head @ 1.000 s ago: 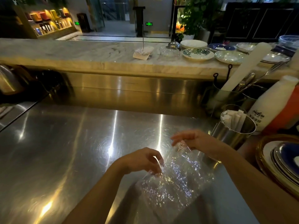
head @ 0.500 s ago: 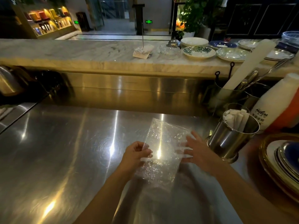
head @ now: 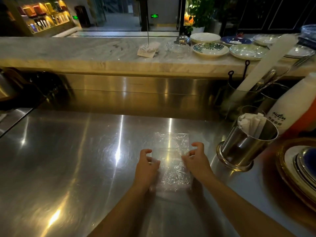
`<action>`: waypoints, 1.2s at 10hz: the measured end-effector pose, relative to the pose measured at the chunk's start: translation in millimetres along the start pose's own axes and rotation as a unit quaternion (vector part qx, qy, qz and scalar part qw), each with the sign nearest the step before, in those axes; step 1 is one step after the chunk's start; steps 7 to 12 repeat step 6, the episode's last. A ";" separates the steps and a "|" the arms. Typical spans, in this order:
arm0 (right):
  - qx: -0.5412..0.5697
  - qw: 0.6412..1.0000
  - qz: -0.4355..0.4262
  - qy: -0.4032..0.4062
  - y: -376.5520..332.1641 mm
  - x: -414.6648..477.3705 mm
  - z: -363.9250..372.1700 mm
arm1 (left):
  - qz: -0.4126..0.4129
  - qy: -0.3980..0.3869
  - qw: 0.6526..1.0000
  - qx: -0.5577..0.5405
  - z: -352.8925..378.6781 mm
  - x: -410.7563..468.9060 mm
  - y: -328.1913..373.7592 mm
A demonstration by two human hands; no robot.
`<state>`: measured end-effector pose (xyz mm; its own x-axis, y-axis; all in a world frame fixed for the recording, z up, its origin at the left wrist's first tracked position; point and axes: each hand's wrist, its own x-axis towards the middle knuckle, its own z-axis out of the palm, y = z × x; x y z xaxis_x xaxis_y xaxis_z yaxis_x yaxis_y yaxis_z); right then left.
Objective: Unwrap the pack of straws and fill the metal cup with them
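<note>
Empty clear wrapper (head: 171,159) flat on steel bench (head: 68,159), centre front, between both hands. Left hand (head: 146,166) on wrapper's left edge, fingers (head: 148,152) curled, half open, gripping nothing; whether fingertips press the film, cannot tell. Right hand (head: 196,161) on right edge, fingers (head: 196,146) curled and spread, nothing clamped either. No straws visible inside wrapper.

Metal cup (head: 246,147) to the right, near right hand but apart from it, upright on flared base. Paper-wrapped straws (head: 253,124) already standing in cup, leaning to far rim. Judged: filling done or nearly, step in hand is flattening or clearing the spent wrapper.

To do it well: press film flat with both palms, push air out, fold or gather toward body, lift away from cup side. Film thin, crinkly, slippery on steel, likely to spring back or slide; pinch an edge rather than push.

Around: white bottle (head: 289,106) with dark lettering just behind cup, touching or nearly. Utensil holder (head: 239,98) further back with tall white roll (head: 266,60) and tongs. Stacked plates (head: 301,168) at right edge, close to cup base. Marble counter (head: 85,50) behind with dishes (head: 210,48) and receipt spike (head: 148,48).

In the way: little. Cup and plates crowd right elbow's side; wide sweep rightward risks knocking cup. Left of bench open.
</note>
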<state>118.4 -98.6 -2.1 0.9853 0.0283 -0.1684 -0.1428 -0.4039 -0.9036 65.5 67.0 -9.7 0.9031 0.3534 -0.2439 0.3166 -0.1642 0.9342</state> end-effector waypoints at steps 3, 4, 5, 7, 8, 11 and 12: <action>-0.170 0.983 -0.020 -0.059 9.4 5.4 4.3 | 0.089 0.005 0.962 0.258 -1.7 3.2 -9.9; -0.211 0.975 -0.031 -0.070 7.4 11.2 -3.1 | 0.117 0.005 0.951 0.286 -4.6 6.5 -5.3; -0.261 0.961 -0.046 -0.080 -0.8 16.0 -11.5 | 0.155 0.017 0.939 0.307 -11.0 8.6 8.8; -0.370 0.920 -0.120 -0.045 -15.4 23.8 -21.3 | 0.208 0.019 0.924 0.320 -16.2 17.1 31.6; -0.370 0.920 -0.120 -0.045 -15.4 23.8 -21.3 | 0.208 0.019 0.924 0.320 -16.2 17.1 31.6; -0.370 0.920 -0.120 -0.045 -15.4 23.8 -21.3 | 0.208 0.019 0.924 0.320 -16.2 17.1 31.6; -0.370 0.920 -0.120 -0.045 -15.4 23.8 -21.3 | 0.208 0.019 0.924 0.320 -16.2 17.1 31.6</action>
